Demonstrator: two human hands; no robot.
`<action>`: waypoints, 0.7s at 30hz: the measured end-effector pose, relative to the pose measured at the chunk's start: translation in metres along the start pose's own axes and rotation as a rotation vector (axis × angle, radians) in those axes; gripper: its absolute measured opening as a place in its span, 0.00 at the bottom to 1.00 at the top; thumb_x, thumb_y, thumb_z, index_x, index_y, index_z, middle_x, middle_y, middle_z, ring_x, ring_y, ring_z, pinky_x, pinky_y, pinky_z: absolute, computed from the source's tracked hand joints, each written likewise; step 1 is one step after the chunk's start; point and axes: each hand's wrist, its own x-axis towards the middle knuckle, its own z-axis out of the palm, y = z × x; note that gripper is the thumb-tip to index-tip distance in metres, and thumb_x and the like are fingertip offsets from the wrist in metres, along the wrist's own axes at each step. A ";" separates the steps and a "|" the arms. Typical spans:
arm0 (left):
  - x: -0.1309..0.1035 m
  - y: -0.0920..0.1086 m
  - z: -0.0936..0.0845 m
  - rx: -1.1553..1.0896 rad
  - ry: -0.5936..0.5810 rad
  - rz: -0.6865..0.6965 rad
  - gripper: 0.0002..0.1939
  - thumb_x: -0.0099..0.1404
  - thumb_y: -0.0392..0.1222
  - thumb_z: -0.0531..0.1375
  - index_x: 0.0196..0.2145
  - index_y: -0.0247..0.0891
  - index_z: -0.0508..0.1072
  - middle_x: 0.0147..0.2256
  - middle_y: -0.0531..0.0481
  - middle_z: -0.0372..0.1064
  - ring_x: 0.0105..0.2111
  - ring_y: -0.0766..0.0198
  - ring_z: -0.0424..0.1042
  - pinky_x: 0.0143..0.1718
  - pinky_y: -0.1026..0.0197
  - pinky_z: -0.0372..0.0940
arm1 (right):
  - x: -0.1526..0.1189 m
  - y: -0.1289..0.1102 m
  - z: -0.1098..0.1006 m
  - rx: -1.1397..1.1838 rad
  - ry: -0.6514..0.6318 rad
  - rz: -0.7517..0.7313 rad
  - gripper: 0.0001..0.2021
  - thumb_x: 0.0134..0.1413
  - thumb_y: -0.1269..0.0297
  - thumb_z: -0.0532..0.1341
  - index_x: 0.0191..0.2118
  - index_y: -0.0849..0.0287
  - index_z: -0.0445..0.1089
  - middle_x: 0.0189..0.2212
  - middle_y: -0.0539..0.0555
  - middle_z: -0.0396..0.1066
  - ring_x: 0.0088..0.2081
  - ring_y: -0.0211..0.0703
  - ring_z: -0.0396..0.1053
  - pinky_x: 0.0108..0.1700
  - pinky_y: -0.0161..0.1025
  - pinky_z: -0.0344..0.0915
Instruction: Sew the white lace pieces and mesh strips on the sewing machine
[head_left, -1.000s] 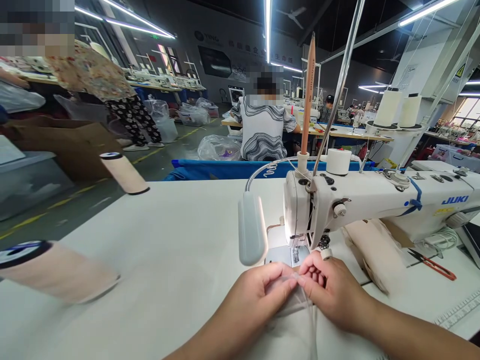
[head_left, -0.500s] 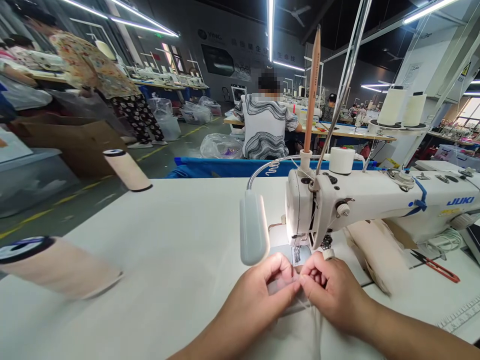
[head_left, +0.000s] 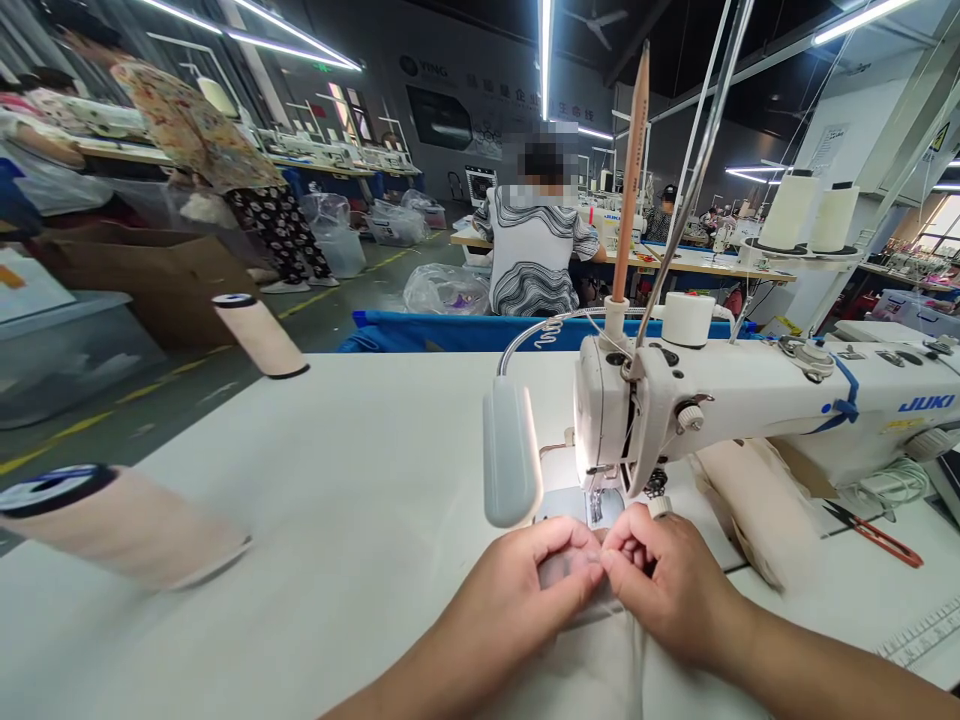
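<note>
Just in front of the presser foot [head_left: 596,505] of a white sewing machine [head_left: 757,375], my left hand [head_left: 525,580] and my right hand [head_left: 671,590] meet fingertip to fingertip. Both pinch a thin, pale cloth [head_left: 592,665], which runs down from my fingers toward the lower edge of the view. The pinched edge itself is mostly hidden by my thumbs and fingers. A grey lamp head [head_left: 512,455] on a bent neck hangs above and left of my hands, lighting the needle area.
Two beige thread cones [head_left: 127,525] [head_left: 261,335] lie at the left on the white table [head_left: 360,480]. Right of the machine's needle are folded beige cloth [head_left: 757,510], red-handled thread snips [head_left: 874,532] and a clear ruler [head_left: 922,632]. A person [head_left: 536,240] sits ahead, beyond a blue cloth edge.
Below my hands the pale cloth now lies broader and smoother, where narrow loose strands or folds showed before. My hands keep their pinch in nearly the same place. The view has shifted slightly.
</note>
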 end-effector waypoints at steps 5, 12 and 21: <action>0.003 -0.011 0.004 0.155 0.100 0.167 0.18 0.69 0.55 0.56 0.27 0.42 0.73 0.31 0.50 0.70 0.34 0.57 0.70 0.33 0.60 0.63 | 0.003 -0.004 0.000 -0.053 -0.019 0.026 0.06 0.63 0.68 0.56 0.33 0.53 0.60 0.23 0.44 0.62 0.27 0.41 0.62 0.34 0.38 0.57; 0.008 -0.013 0.004 0.580 0.356 0.386 0.07 0.66 0.43 0.57 0.31 0.41 0.69 0.33 0.48 0.71 0.33 0.55 0.69 0.33 0.55 0.63 | 0.007 -0.006 0.005 -0.317 0.018 0.102 0.09 0.63 0.72 0.57 0.32 0.54 0.60 0.28 0.48 0.67 0.30 0.42 0.62 0.35 0.39 0.54; 0.008 -0.029 0.010 0.742 0.382 0.825 0.20 0.71 0.26 0.48 0.31 0.41 0.76 0.31 0.48 0.77 0.29 0.59 0.69 0.32 0.56 0.64 | 0.007 0.004 0.000 -0.317 -0.025 0.020 0.07 0.64 0.75 0.59 0.37 0.55 0.70 0.33 0.49 0.71 0.35 0.44 0.66 0.40 0.39 0.58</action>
